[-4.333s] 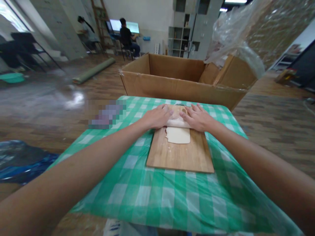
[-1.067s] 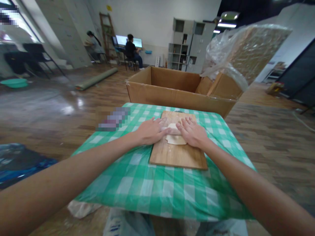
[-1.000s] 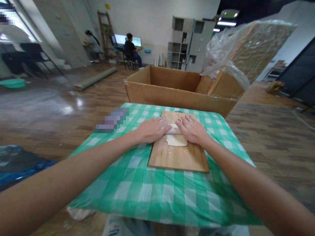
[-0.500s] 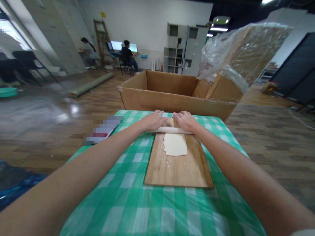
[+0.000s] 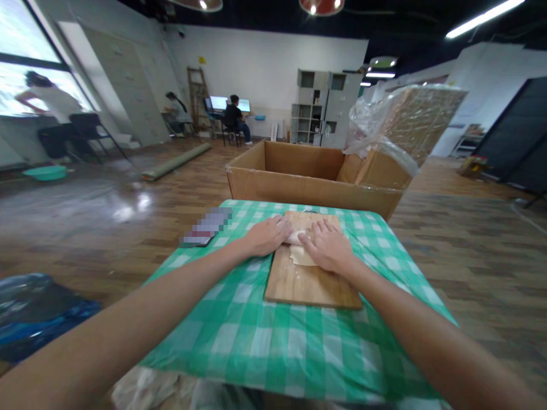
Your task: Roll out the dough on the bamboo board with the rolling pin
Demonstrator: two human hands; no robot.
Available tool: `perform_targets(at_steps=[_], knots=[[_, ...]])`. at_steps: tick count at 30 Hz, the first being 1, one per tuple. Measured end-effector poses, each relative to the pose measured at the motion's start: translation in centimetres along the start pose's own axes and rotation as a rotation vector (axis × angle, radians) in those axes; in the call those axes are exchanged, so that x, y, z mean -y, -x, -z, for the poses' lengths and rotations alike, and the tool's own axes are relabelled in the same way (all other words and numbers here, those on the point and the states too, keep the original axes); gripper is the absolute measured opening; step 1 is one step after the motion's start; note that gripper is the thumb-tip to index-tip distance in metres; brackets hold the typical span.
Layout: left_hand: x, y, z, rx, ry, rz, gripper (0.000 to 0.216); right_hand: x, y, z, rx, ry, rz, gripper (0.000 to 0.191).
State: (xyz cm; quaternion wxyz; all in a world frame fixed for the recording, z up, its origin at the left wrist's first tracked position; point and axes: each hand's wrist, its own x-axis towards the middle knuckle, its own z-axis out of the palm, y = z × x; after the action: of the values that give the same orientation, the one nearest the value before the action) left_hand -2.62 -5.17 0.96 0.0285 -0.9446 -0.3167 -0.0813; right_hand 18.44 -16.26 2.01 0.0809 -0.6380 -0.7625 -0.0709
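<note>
Passage open above near end of cutting board (image 5: pixel 314 289); cardboard box (image 5: pixel 307 189) bars way beyond tablecloth (image 5: pixel 239 341).

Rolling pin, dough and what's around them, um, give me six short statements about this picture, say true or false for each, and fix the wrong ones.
1. The left hand and the right hand are both on the rolling pin. True.
2. The tablecloth is green and white checked. True.
3. The dough lies directly on the tablecloth. False: the dough lies on the wooden board.
4. The dough covers the whole wooden board. False: bare wood shows on the side nearer the person.
5. The cardboard box is closed on top. False: its top is open.
6. A teal basin is on the floor at the picture's left. True.
</note>
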Motion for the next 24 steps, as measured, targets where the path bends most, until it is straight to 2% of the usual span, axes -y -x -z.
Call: perform_targets(at_steps=[2, 7, 11, 15, 20, 24], knots=[[-0.7, 1.6, 0.5, 0.011, -0.004, -0.008, 0.066, 1.3, 1.8, 0.1, -0.029, -0.031, -0.031, 0.088], [-1.5, 6.1, 1.1, 0.051, 0.005, -0.046, 0.081, 4.1, 6.5, 0.3, -0.086, -0.068, 0.066, 0.101], [-1.6, 7.2, 1.2, 0.072, 0.024, -0.045, 0.088, 4.4, 7.0, 0.4, -0.076, -0.082, 0.067, 0.103], [-1.3, 4.9, 1.1, 0.065, 0.052, -0.023, 0.087, 2.7, 4.2, 0.1, -0.025, -0.094, 0.041, 0.101], [-0.2, 0.6, 0.5, 0.082, 0.087, 0.045, 0.081, -0.5, -0.3, -0.3, 0.045, -0.085, 0.043, 0.08], [1.1, -2.4, -0.4, 0.103, 0.094, 0.099, 0.078, -2.7, -2.8, -1.0, 0.052, -0.037, 0.062, 0.074]])
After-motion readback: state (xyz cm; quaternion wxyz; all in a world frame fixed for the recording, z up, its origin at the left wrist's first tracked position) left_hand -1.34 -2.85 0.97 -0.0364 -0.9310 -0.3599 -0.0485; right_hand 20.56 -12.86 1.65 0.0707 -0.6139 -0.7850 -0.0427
